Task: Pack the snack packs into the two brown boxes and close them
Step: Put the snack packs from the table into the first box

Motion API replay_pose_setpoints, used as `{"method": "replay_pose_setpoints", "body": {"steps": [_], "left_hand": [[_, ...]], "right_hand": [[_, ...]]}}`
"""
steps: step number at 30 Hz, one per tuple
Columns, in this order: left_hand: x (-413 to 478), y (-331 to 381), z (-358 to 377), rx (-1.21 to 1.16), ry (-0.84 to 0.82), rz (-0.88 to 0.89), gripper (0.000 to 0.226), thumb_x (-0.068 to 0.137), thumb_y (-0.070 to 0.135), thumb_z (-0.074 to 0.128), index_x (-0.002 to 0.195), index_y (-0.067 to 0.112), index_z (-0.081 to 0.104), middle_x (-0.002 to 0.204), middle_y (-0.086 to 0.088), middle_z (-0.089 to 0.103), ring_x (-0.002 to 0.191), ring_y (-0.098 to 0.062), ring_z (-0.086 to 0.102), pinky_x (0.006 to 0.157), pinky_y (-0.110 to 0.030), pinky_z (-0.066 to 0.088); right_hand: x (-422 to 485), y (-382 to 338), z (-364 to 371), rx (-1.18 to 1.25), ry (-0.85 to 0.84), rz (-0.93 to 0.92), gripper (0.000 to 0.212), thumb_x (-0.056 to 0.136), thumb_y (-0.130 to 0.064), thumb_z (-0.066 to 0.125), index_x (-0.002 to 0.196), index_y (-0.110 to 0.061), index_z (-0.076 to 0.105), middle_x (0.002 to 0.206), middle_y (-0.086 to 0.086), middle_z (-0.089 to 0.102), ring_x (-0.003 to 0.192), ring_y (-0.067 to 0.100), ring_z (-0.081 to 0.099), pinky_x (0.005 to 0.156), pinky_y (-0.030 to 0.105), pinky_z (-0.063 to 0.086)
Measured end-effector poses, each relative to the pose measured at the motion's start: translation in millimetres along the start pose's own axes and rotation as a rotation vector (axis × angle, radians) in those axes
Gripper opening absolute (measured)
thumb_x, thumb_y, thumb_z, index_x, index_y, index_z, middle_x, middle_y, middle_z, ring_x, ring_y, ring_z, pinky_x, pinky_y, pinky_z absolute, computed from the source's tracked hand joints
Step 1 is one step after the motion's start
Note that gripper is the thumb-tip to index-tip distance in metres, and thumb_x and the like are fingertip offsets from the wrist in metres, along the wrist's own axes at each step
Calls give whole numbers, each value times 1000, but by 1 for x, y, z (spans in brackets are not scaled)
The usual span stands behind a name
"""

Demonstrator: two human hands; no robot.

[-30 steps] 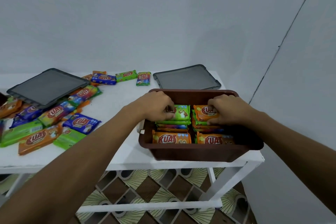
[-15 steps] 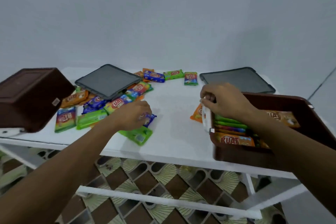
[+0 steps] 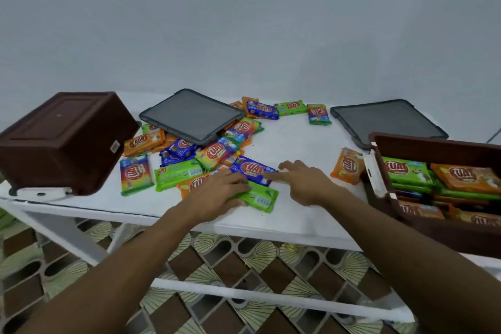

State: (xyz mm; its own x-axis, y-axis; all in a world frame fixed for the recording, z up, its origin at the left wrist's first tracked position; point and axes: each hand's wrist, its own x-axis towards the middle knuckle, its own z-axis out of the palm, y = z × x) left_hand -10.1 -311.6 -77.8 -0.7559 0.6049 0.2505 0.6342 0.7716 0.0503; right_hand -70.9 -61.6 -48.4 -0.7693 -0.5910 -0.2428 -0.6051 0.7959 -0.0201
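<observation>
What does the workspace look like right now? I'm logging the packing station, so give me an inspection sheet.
Surface: white table, packs scattered across its left and middle.
Job's things: right brown box open, partly filled with packs; left brown box upside down; two grey lids, left lid resting on loose packs, right lid flat behind the right box.
Clutter: nothing seen.
Grippers: left hand on a green pack; right hand open, fingers touching a blue pack.
Cables: nothing seen.
Surroundings: plain wall; patterned floor beneath.
</observation>
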Motion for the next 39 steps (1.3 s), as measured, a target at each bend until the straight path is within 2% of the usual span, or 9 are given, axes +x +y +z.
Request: {"method": "replay_pose_setpoints", "body": {"steps": [4, 6, 8, 14, 19, 23, 31, 35, 39], "left_hand": [[7, 3, 0, -297, 188, -258, 37, 101, 36, 38, 95, 12, 65, 86, -1, 66, 75, -15, 55, 63, -29, 37], [16, 2, 1, -450, 188, -489, 36, 103, 35, 36, 89, 13, 60, 78, 0, 62, 67, -13, 55, 56, -30, 40], [24, -2, 3, -452, 139, -571, 34, 104, 35, 34, 86, 15, 56, 77, 0, 60, 69, -15, 55, 56, -32, 44], [34, -8, -6, -538, 99, -600, 38, 104, 29, 36, 78, 8, 52, 70, -3, 53, 64, -19, 49, 57, -33, 37], [39, -5, -14, -708, 114, -697, 45, 100, 44, 41, 80, 8, 57, 77, -9, 61, 73, -26, 59, 67, -42, 47], [51, 2, -25, -705, 25, -713, 23, 92, 39, 61, 103, 19, 64, 103, 12, 54, 90, -4, 52, 82, -27, 39], [115, 20, -47, -607, -101, -591, 26, 92, 31, 63, 117, 27, 57, 133, -3, 55, 124, -20, 51, 96, -41, 49], [161, 57, -69, -626, 108, -505, 28, 89, 23, 66, 116, 32, 61, 126, 1, 57, 116, -14, 53, 89, -34, 49], [208, 107, -78, -747, 229, -434, 20, 88, 18, 64, 103, 30, 61, 115, 3, 58, 105, -10, 57, 70, -25, 53]], "right_hand": [[-6, 3, 18, 199, 216, 142, 38, 97, -23, 46, 133, -33, 53, 152, 1, 35, 133, 22, 38, 96, 38, 44], [-8, 2, 22, 268, 327, 175, 20, 94, -38, 53, 106, -24, 61, 130, 1, 55, 112, 20, 52, 80, 35, 49], [-9, 1, 22, 295, 317, 209, 28, 87, -49, 62, 93, -25, 49, 108, -2, 60, 92, 15, 54, 64, 31, 45], [0, -3, 3, 508, 242, 274, 69, 73, -28, 82, 129, -18, 43, 119, 0, 50, 107, 16, 54, 79, 27, 52], [1, 5, -28, 342, 155, 283, 44, 86, -28, 69, 126, -16, 54, 120, 6, 62, 94, 18, 59, 74, 31, 54], [-15, 15, -63, 318, 173, 295, 44, 84, -32, 70, 123, -21, 54, 117, 0, 62, 87, 14, 59, 68, 28, 54], [-96, 65, -111, 539, 290, 297, 38, 85, -25, 70, 116, -28, 49, 108, -4, 55, 84, 13, 65, 61, 23, 54], [-145, 124, -107, 645, 336, 380, 31, 85, -17, 70, 112, -20, 54, 116, 0, 59, 93, 16, 65, 71, 34, 58], [-189, 178, -89, 611, 300, 388, 32, 89, -13, 63, 117, -24, 51, 113, 0, 61, 84, 7, 64, 59, 22, 53]]}}
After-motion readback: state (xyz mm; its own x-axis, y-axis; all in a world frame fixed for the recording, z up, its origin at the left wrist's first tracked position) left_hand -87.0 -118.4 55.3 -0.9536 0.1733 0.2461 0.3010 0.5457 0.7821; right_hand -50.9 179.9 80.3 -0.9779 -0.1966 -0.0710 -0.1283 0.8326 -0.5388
